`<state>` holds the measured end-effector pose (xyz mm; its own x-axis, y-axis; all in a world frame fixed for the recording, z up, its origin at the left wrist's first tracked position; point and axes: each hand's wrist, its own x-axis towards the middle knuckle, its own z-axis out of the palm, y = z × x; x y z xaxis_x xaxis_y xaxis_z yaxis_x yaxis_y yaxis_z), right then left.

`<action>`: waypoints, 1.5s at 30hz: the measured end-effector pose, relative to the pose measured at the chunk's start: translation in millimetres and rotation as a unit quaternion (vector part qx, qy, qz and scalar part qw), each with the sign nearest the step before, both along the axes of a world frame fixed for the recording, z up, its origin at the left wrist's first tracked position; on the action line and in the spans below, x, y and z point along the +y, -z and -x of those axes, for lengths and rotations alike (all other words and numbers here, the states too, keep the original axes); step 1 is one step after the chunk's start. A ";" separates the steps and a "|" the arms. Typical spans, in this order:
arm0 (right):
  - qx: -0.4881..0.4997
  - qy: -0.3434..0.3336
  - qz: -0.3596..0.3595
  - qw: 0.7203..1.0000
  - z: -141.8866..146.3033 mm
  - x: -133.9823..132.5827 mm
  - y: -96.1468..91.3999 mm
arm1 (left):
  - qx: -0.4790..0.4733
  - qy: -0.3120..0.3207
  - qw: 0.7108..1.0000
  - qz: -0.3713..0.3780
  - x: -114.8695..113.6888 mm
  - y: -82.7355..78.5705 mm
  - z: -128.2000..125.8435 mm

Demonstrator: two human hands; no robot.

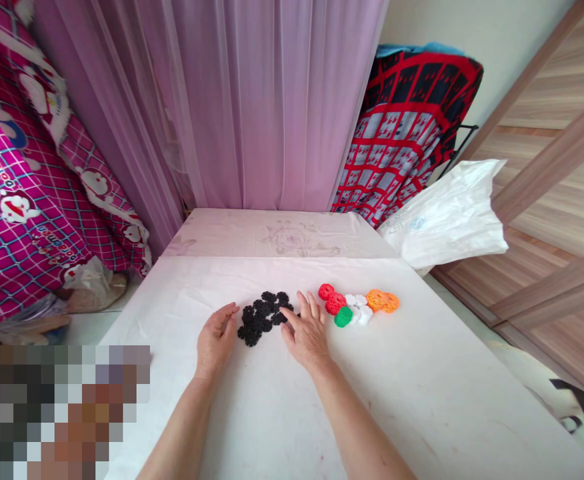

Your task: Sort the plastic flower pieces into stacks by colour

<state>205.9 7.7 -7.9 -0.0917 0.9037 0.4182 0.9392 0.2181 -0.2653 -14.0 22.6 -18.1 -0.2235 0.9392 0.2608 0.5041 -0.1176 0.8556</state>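
A heap of small black flower-shaped pieces lies on the white table. My left hand rests on the table at the heap's left edge, fingers loosely curved and apart, holding nothing. My right hand lies at the heap's right edge, fingers spread, fingertips touching the black pieces. Just right of it lie red pieces, a green piece, white pieces and orange pieces.
A pink curtain hangs behind the table. A white plastic bag sits at the far right corner, with a red patterned cloth behind it. Pink patterned bedding is piled on the left. Wooden floor lies to the right.
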 end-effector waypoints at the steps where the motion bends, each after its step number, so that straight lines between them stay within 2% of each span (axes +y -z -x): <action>1: 0.002 -0.002 0.003 1.000 0.1 0.7 0.5 | 0.000 0.001 1.000 0.000 0.0 -0.2 -0.1; 6: 0.019 -0.009 0.014 1.000 -1.8 3.7 4.4 | 0.003 0.003 1.000 -0.006 0.2 -0.8 -0.6; 9: 0.053 -0.010 -0.027 0.998 -6.0 3.2 8.3 | 0.002 0.001 1.000 -0.002 0.1 -1.0 -0.6; 12: 0.114 0.031 -0.087 0.989 -12.1 1.1 14.5 | 0.001 0.004 1.000 -0.004 -0.4 -1.3 -0.2; 15: 0.141 0.091 -0.090 0.982 -16.7 -0.7 20.8 | 0.006 0.007 1.000 0.000 -0.3 -0.8 0.4; 27: 0.078 0.110 -0.068 0.989 -19.1 -0.3 22.4 | -0.006 0.004 1.000 0.009 1.0 4.5 2.4; 45: 0.056 0.108 -0.032 0.992 -19.9 -0.9 15.7 | -0.010 0.001 1.000 0.011 1.4 4.9 2.2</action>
